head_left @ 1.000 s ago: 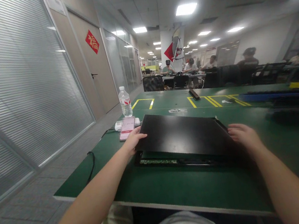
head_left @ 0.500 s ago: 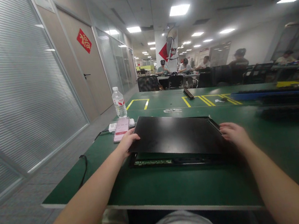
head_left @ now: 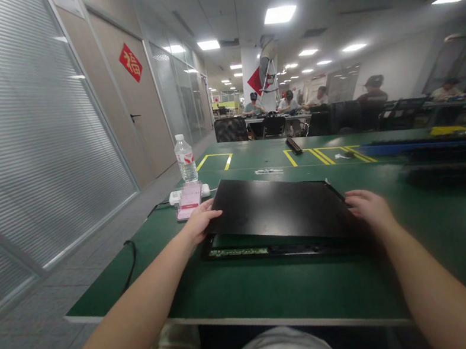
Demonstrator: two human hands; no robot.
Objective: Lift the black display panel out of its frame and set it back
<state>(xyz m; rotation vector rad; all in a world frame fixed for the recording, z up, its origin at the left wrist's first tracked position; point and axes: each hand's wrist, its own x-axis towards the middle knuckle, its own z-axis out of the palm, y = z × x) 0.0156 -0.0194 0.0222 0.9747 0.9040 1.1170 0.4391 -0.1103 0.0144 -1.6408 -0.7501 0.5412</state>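
Observation:
A thin black flat screen panel (head_left: 281, 205) is held slightly raised and tilted between my two hands. My left hand (head_left: 205, 218) pinches its left edge, thumb on the top face and fingers underneath. At the right edge, my right hand (head_left: 369, 207) grips the panel with bent fingers; its fingertips are partly hidden. Below the panel lies a black frame (head_left: 304, 248), whose near side shows a strip of green circuit board (head_left: 237, 252). The panel covers most of the frame.
The green table (head_left: 281, 292) carries a phone (head_left: 189, 201), a white power strip (head_left: 205, 191) and a water bottle (head_left: 186, 159) at the left. Yellow tape outlines (head_left: 322, 157) and a dark bar (head_left: 293, 146) lie farther back. Blurred dark objects (head_left: 460, 158) are at right. People sit beyond.
The panel has shifted very slightly to the right, both hands moving with it. The frame below stays in place.

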